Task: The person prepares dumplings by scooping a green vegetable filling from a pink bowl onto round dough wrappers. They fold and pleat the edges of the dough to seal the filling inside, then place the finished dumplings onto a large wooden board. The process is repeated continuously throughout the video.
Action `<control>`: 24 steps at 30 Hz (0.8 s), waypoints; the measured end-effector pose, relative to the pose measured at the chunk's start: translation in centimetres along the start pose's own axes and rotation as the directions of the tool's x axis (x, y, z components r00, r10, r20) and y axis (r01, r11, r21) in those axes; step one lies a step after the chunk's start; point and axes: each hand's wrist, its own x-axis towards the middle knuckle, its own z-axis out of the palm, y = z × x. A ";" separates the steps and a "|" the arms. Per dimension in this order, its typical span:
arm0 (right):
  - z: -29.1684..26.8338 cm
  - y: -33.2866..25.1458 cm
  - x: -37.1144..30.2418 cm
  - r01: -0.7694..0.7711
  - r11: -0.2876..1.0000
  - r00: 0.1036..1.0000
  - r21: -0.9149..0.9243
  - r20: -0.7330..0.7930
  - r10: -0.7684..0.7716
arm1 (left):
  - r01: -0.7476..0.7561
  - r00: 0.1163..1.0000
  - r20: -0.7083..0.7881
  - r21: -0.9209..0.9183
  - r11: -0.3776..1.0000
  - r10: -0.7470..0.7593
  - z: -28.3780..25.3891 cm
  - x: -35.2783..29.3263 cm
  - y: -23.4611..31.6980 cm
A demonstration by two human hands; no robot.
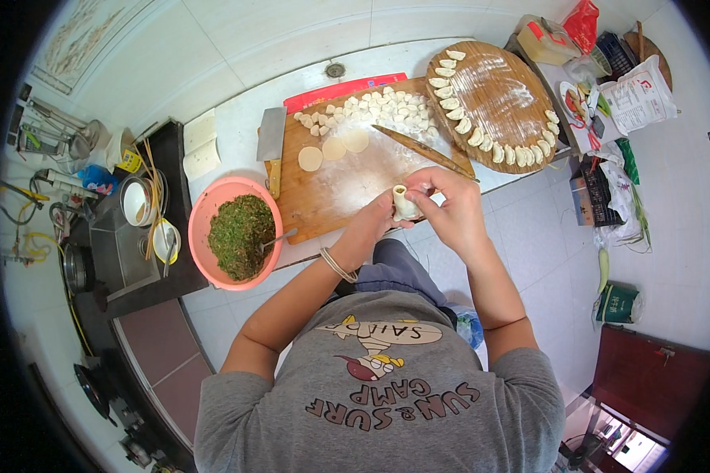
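Between both hands, over the near edge of the cutting board (300,213), is a partly closed dumpling (404,203) with green filling showing at its top. My left hand (368,229) supports it from the left, a bangle on that wrist. The fingers of my right hand (447,206) pinch the wrapper's edge from the right. On the floured board lie three flat round wrappers (334,148), many small dough pieces (371,110) and a rolling pin (424,151). A pink bowl (199,236) of chopped green filling (241,236) with a spoon (280,239) stands at the left.
A round wooden board (493,94) at the far right carries finished dumplings along its rim. A cleaver (271,135) lies at the cutting board's left edge. Farther left are the sink (122,248), bowls and chopsticks (151,197). Bags and a black crate (599,197) stand at the right.
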 end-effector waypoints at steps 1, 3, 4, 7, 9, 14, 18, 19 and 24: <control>0.0 0.1 0.1 0.030 0.999 0.999 -0.011 0.016 -0.030 | 0.006 1.000 0.005 0.009 1.000 -0.006 0.0 0.0 0.0; -0.2 0.2 0.2 0.091 0.995 0.995 -0.032 0.049 -0.090 | -0.012 1.000 0.012 0.009 1.000 0.012 -0.3 -0.1 -0.1; -0.3 0.2 0.3 0.106 0.994 0.993 -0.032 0.056 -0.104 | -0.021 1.000 0.015 0.008 1.000 0.021 -0.4 -0.1 -0.2; -0.3 0.2 0.6 0.149 0.989 0.987 -0.023 0.069 -0.148 | -0.040 0.999 0.029 0.015 0.999 0.040 -0.4 0.0 0.0; -0.2 0.3 0.8 0.177 0.984 0.982 -0.009 0.070 -0.176 | -0.028 0.999 0.032 0.029 0.999 0.027 -0.6 0.0 -0.1; -0.4 0.1 0.9 0.027 0.999 0.993 0.028 0.113 -0.030 | 0.015 0.999 0.037 0.019 1.000 -0.016 -0.7 0.1 -0.2; -0.4 -0.5 1.0 -0.068 0.996 0.992 0.051 0.109 0.062 | 0.023 1.000 0.009 0.005 1.000 -0.023 -0.4 0.0 -0.2; -0.4 -0.4 1.0 -0.007 1.000 0.991 0.003 0.137 0.006 | 0.019 1.000 -0.002 0.009 1.000 -0.019 -0.3 -0.1 0.0; -1.0 0.3 1.8 0.290 0.950 0.925 -0.115 0.289 -0.247 | 0.009 0.999 0.038 0.057 0.998 -0.011 -0.9 -0.3 -0.4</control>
